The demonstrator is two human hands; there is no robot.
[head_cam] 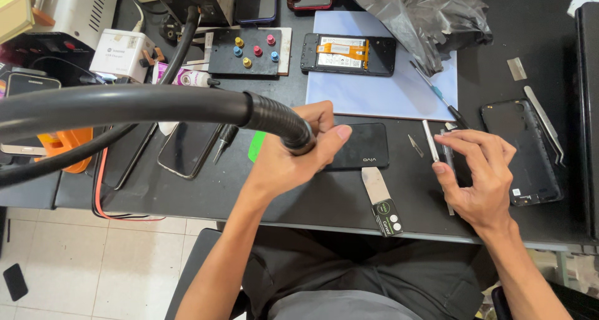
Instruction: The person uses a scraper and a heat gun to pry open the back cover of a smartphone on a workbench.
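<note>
On the table (349, 201), at the black phone (359, 146) | our left hand (293, 151) is closed around the black hose nozzle (284, 123), held over the phone's left end; our right hand (480, 170) is loosely open, fingertips on thin metal strips (444, 161) right of the phone | step, we judge: picking a prying tool; next calls for a firm pinch

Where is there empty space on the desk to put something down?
Bare patches: the pale mat below the opened phone, and the desk's front edge left of the left hand. Crowded around the right hand, among the tools.
</note>
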